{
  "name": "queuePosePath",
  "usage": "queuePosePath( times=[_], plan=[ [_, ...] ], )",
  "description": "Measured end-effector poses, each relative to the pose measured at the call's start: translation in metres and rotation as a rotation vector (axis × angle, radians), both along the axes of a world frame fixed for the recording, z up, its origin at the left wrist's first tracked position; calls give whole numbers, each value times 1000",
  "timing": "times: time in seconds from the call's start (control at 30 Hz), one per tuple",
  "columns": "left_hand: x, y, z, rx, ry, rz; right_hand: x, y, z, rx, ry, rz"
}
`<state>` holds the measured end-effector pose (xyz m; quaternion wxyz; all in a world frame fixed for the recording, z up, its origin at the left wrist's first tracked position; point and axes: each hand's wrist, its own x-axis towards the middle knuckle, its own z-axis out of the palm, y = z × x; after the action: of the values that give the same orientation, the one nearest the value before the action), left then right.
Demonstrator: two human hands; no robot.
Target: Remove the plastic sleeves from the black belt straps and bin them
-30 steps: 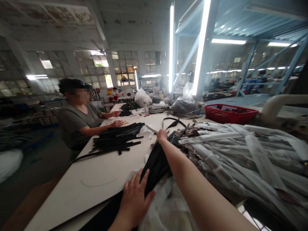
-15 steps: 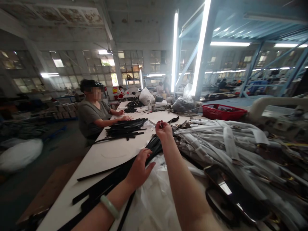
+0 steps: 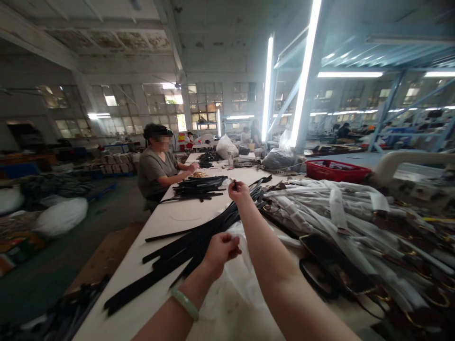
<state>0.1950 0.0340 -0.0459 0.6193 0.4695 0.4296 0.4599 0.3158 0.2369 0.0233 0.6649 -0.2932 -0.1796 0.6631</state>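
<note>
Long, flat, matte black straps (image 3: 204,232) lie in a loose bundle on the long white table (image 3: 159,220), directly in front of the person. Their near ends fan out to the left at uneven lengths, with squared tips and narrow gaps of tabletop between some of them. Toward the far end, just beyond the hands, they draw together and overlap. Their surfaces look smooth, with a faint sheen along some edges.

The right hand (image 3: 240,191) is raised above the far part of the bundle, its fingers curled and pinching a small dark piece (image 3: 235,185); whether this is the end of a strap cannot be told. The left hand (image 3: 222,251) is nearer the body, beside the bundle, with its fingers bent in toward the thumb; whether it grips anything cannot be told. A pale green, smooth ring bangle (image 3: 185,303) circles the left wrist.

Translucent white plastic sheeting (image 3: 231,293) lies between the 2 forearms. To the right is a large heap of white-wrapped straps (image 3: 320,208) with brown ends and gold-coloured metal fittings, and behind it a red plastic basket (image 3: 337,171). Farther along the table's left side, a person in a grey top (image 3: 156,170) reaches over the tabletop near a smaller pile of black strips (image 3: 199,187).
</note>
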Motion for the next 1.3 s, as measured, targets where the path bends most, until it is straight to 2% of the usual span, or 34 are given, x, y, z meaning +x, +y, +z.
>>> queuePosePath(
  times=[0.13,0.27,0.37,0.47,0.57,0.63,0.73,0.83,0.93,1.1,1.23,1.3],
  plan=[
    [-54,10,-6,83,101,235,0,-18,-22,-47,-196,130],
    [-117,20,-15,178,202,423,4,-54,-56,-20,-410,333],
    [-150,23,-27,237,274,481,9,-91,-81,83,-554,509],
    [-165,25,-41,247,309,486,11,-122,-99,238,-660,616],
    [-164,27,-46,230,293,451,7,-138,-110,374,-769,640],
    [-156,30,-41,235,276,395,1,-140,-115,445,-853,579],
    [-139,35,-25,265,289,278,-10,-140,-120,513,-949,432],
    [-117,37,-12,335,339,131,-16,-144,-123,592,-1085,224],
    [-98,31,-11,431,400,-26,-19,-154,-123,657,-1250,46],
    [-85,15,-27,458,508,-172,-16,-170,-120,677,-1207,219],
    [-81,10,-33,492,588,-266,-11,-175,-120,752,-1140,252],
    [-80,10,-33,492,539,-292,-9,-174,-120,777,-1083,278]
  ],
)
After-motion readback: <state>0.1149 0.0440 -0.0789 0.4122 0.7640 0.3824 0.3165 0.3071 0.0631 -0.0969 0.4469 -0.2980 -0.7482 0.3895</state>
